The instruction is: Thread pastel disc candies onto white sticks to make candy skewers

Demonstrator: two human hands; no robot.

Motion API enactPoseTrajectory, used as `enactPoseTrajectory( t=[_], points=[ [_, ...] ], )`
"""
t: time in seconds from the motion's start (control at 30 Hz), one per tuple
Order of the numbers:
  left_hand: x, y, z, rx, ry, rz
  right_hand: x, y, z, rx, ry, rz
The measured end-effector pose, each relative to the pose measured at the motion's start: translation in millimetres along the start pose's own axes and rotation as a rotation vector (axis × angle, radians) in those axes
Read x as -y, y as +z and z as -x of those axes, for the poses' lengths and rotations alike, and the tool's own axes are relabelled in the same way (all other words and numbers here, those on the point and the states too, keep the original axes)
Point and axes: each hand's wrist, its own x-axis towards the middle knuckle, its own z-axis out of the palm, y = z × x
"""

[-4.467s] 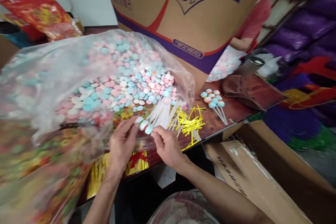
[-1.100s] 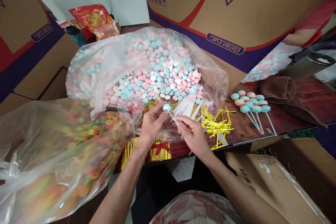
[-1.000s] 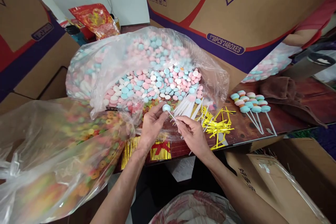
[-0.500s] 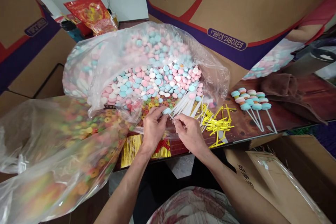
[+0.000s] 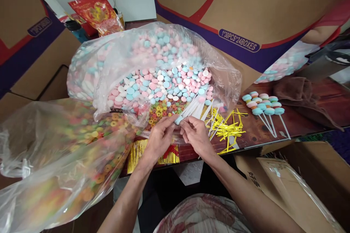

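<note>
My left hand [image 5: 161,134] is closed, pinching a pale blue marshmallow [image 5: 178,120] between thumb and fingertips. Close against it, my right hand [image 5: 196,134] has its fingers pinched together; the thin white stick seen there a moment ago is now mostly hidden by the fingers. Just beyond both hands lies a bundle of white sticks [image 5: 193,107]. Behind them an opened clear bag [image 5: 222,67] spills pink, white and blue marshmallows [image 5: 153,83]. Small coloured gummy rings [image 5: 160,111] lie at the bag's near edge.
Finished-looking marshmallow sticks [image 5: 264,105] rest on the wooden table [image 5: 298,125] at right. Yellow twist ties [image 5: 228,129] and gold ties [image 5: 136,153] flank the hands. A bag of gummy rings [image 5: 90,164] fills the left. Large cartons [image 5: 207,3] stand behind; a person's arm [image 5: 318,35] shows far right.
My hands have come closer together, the right fingertips now meeting the blue marshmallow. The marshmallow has tilted and is more covered by the fingers. The view has shifted slightly.
</note>
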Motion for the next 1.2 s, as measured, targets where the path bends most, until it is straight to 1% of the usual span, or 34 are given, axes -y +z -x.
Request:
enactPoseTrajectory(
  t=[0.07, 0.13, 0.17, 0.23, 0.3, 0.37, 0.43, 0.5, 0.53, 0.6, 0.67, 0.73, 0.77, 0.83, 0.93, 1.07, 1.2],
  points=[
    [-1, -2.6, -17, -0.059, -0.043, -0.064, 2, -7, -1, -0.011, -0.017, -0.017],
    [-3, -1.7, -38, -0.153, -0.036, -0.293, 3, -13, -1, -0.047, -0.043, -0.016],
    [-4, 0.3, -48, -0.162, -0.026, -0.421, 3, -15, -1, -0.063, -0.051, -0.013],
    [-7, 7.0, -65, -0.114, -0.024, -0.641, 2, -18, 0, -0.073, -0.055, -0.007],
    [-9, 15.6, -73, -0.047, -0.034, -0.797, -1, -19, 2, -0.059, -0.05, -0.003],
    [-10, 23.3, -75, -0.016, -0.03, -0.882, -4, -20, 4, -0.039, -0.047, 0.002],
    [-9, 27.4, -72, -0.017, 0.003, -0.886, -6, -21, 5, -0.037, -0.051, 0.014],
    [-5, 27.2, -68, -0.039, 0.048, -0.791, -6, -23, 6, -0.049, -0.068, 0.035],
    [-2, 25.5, -67, -0.062, 0.058, -0.696, -5, -24, 6, -0.056, -0.081, 0.049],
    [4, 19.7, -64, -0.133, 0.029, -0.391, -1, -26, 7, -0.055, -0.107, 0.081],
    [9, 12.3, -61, -0.195, -0.045, 0.006, 4, -26, 9, -0.028, -0.133, 0.122],
    [12, 5.6, -57, -0.214, -0.122, 0.335, 7, -24, 12, 0.008, -0.164, 0.166],
    [12, 3.1, -54, -0.211, -0.151, 0.437, 8, -23, 13, 0.019, -0.181, 0.189],
    [13, 0.3, -49, -0.204, -0.189, 0.535, 8, -20, 14, 0.021, -0.211, 0.236],
    [13, 0.2, -42, -0.224, -0.214, 0.592, 6, -17, 15, 0.015, -0.237, 0.314],
    [13, 1.1, -36, -0.269, -0.228, 0.616, 8, -17, 15, 0.002, -0.256, 0.402],
    [14, -0.9, -31, -0.256, -0.241, 0.626, 12, -19, 16, 0.008, -0.27, 0.479]
  ],
)
